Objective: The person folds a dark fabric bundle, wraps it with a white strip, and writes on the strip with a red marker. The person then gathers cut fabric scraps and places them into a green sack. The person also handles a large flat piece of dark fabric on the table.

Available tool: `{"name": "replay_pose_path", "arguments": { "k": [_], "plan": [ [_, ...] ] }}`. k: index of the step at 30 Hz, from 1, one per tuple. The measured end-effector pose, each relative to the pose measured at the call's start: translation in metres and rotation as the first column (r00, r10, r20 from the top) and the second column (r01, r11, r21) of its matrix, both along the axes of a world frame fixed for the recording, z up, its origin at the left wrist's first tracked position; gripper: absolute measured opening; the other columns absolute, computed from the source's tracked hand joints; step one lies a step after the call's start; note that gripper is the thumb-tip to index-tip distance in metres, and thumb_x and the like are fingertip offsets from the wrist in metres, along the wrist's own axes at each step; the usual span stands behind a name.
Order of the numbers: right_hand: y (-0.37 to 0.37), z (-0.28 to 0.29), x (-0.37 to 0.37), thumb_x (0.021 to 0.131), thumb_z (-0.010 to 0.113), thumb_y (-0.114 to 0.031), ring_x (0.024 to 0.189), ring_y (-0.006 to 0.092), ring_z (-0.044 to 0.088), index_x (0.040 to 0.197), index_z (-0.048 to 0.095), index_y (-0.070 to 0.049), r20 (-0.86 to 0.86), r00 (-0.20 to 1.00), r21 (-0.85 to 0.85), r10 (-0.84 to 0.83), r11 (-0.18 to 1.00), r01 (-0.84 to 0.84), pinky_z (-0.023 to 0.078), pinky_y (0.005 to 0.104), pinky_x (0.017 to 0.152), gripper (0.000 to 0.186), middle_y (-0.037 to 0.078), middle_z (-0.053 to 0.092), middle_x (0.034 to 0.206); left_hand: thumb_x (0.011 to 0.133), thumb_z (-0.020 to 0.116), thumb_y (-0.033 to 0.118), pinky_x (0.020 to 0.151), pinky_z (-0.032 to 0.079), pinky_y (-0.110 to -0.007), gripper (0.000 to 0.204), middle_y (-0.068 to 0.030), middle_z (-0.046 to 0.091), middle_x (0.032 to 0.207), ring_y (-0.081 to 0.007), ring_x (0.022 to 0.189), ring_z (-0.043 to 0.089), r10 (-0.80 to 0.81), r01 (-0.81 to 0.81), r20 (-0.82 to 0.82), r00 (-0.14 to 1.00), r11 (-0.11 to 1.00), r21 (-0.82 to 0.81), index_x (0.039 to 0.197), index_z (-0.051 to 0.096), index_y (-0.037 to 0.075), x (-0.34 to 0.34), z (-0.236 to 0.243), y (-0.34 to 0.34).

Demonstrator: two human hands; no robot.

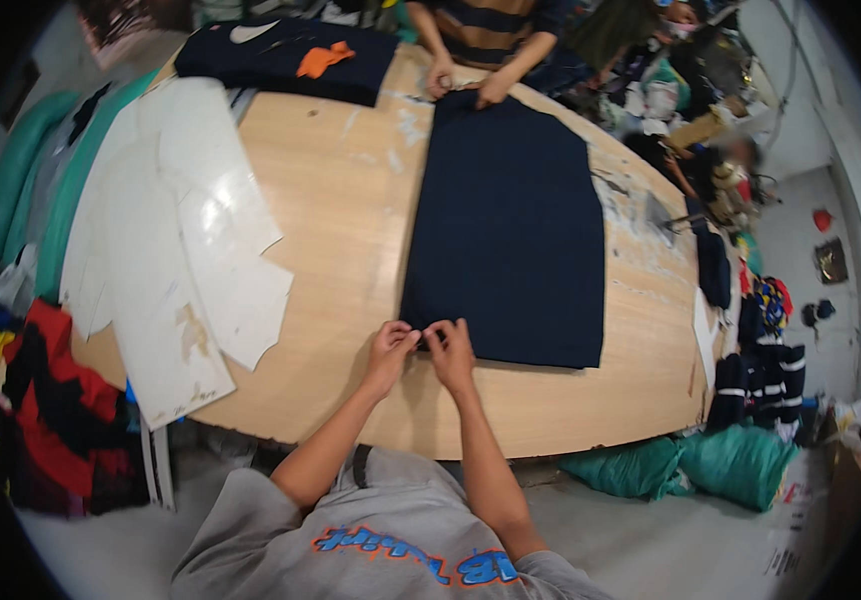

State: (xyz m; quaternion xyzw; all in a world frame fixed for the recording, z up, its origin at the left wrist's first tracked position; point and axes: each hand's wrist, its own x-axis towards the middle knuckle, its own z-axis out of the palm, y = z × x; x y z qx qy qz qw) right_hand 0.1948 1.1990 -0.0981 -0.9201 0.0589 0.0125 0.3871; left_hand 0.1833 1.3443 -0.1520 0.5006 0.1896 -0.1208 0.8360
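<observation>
A large navy fabric piece (510, 230) lies flat on the wooden table (340, 240), slightly right of the middle. At its near left corner, my left hand (391, 350) pinches the cloth's edge with thumb and finger. Close beside it, my right hand (450, 350) also has its fingertips closed at that same corner. Across the table a co-worker's two hands (470, 88) hold the far edge of the navy fabric; a small object in the left one of these is too small to make out.
White pattern sheets (180, 220) overlap on the table's left side. A folded dark cloth (290, 65) with an orange scrap (325, 59) lies at the far left. Green sacks (685, 465) lie on the floor at the near right. Red and black cloth (70, 410) is piled at the left.
</observation>
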Motion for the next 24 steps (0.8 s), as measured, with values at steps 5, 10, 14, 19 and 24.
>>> {"name": "replay_pose_path", "arguments": {
  "k": [5,10,14,19,24],
  "plan": [
    [-0.004,0.002,-0.002,0.102,0.073,-0.027,0.072,0.0212,0.06,0.106,0.072,-0.011,-0.023,1.0,0.045,-0.019,0.999,0.02,0.051,0.0386,0.071,0.016,0.01,0.056,0.101,0.102,0.076,0.013,0.083,0.056,-0.028,0.025,-0.0053,0.066,0.101,-0.0126,0.091,0.067,-0.003,0.003,0.006,1.0,1.0,-0.006,0.116,0.059,0.003,0.0,0.005,-0.005],
    [-0.01,0.004,0.004,0.101,0.074,-0.026,0.071,0.0188,0.058,0.106,0.074,-0.01,-0.081,0.996,0.091,-0.026,0.995,0.034,0.051,0.0357,0.074,0.017,0.011,0.06,0.104,0.102,0.076,0.011,0.083,0.056,-0.027,0.023,-0.0049,0.066,0.101,-0.0123,0.091,0.067,-0.003,0.003,0.004,1.0,0.999,-0.035,0.115,0.059,0.004,0.003,0.009,-0.006],
    [-0.01,0.003,0.005,0.101,0.074,-0.025,0.071,0.018,0.058,0.106,0.074,-0.01,-0.057,0.998,0.125,-0.027,0.992,0.034,0.051,0.0345,0.076,0.016,0.012,0.06,0.104,0.102,0.075,0.011,0.083,0.055,-0.027,0.022,-0.0046,0.066,0.101,-0.0118,0.092,0.066,-0.013,0.013,0.006,1.0,0.999,-0.044,0.114,0.059,0.004,0.004,0.01,-0.005],
    [-0.012,-0.003,0.005,0.1,0.075,-0.025,0.071,0.0182,0.057,0.105,0.075,-0.01,-0.072,0.997,0.151,-0.033,0.988,0.043,0.051,0.0351,0.076,0.016,0.014,0.062,0.101,0.102,0.075,0.012,0.082,0.055,-0.027,0.022,-0.0043,0.066,0.101,-0.0115,0.092,0.066,-0.019,0.019,-0.005,1.0,0.999,-0.04,0.114,0.059,0.004,0.003,0.011,-0.002],
    [-0.008,-0.001,0.002,0.097,0.08,-0.021,0.072,0.014,0.052,0.103,0.077,-0.008,-0.028,1.0,0.179,0.013,0.984,-0.008,0.047,0.031,0.067,0.014,0.008,0.054,0.096,0.102,0.076,0.014,0.082,0.056,-0.027,0.024,-0.0045,0.066,0.102,-0.0115,0.09,0.065,0.009,-0.009,0.005,1.0,0.999,-0.033,0.117,0.059,0.004,0.002,0.009,-0.002]
  ]
}}
